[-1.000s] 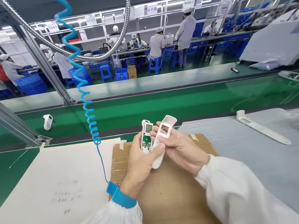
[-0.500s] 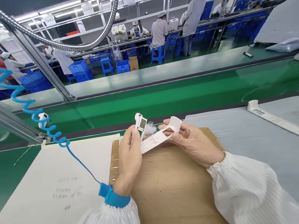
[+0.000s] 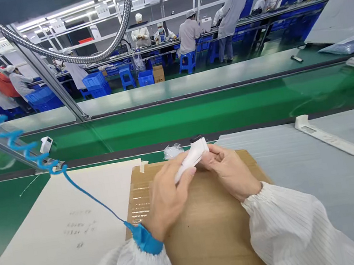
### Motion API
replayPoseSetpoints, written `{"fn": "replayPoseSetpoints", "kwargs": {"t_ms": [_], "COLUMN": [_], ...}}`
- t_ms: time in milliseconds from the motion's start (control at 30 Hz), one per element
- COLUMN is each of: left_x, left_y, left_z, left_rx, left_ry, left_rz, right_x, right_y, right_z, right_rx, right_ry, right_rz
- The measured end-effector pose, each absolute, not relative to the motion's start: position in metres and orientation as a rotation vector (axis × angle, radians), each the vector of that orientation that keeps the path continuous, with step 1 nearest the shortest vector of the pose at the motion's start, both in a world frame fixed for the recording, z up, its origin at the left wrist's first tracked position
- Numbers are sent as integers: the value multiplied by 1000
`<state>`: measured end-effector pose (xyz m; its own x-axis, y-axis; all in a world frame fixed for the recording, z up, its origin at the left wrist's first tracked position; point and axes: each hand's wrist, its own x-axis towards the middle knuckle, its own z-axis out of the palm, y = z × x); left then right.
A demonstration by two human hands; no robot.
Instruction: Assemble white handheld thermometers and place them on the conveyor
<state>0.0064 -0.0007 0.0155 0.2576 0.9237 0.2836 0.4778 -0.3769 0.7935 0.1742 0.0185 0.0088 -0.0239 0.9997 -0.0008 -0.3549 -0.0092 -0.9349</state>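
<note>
Blue crates (image 3: 94, 80), contents hidden, beyond hands (image 3: 167, 201)

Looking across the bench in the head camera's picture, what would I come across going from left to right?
white paper sheet → left hand → white plastic casing → right hand → grey foam sheet → long white plastic part

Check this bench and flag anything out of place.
A crumpled scrap of clear plastic film lies loose just past the far edge of the cardboard sheet, beyond the left hand; it looks like stray packaging. Nothing else stands out.
</note>
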Motion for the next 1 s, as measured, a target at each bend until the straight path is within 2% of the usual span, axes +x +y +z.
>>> {"fn": "replayPoseSetpoints", "kwargs": {"t_ms": [167,300,400,600,1000], "left_x": [25,30,20,17,26], "left_y": [-18,-22,-16,-11,-11], "left_z": [12,11,11,14,13], "left_rx": [2422,2581,2496,2276,2345], "left_ry": [1335,1395,1524,1592,1439], "left_rz": [510,394,535,1195,1269], "right_x": [165,168,169,152,130], "right_y": [14,13,14,6,-3], "right_z": [20,24,25,20,14], "right_rx": [-811,-736,-680,-645,-725], "right_ry": [-231,-116,-286,-557,-438], "right_rz": [1597,1705,1793,1871,1859]}}
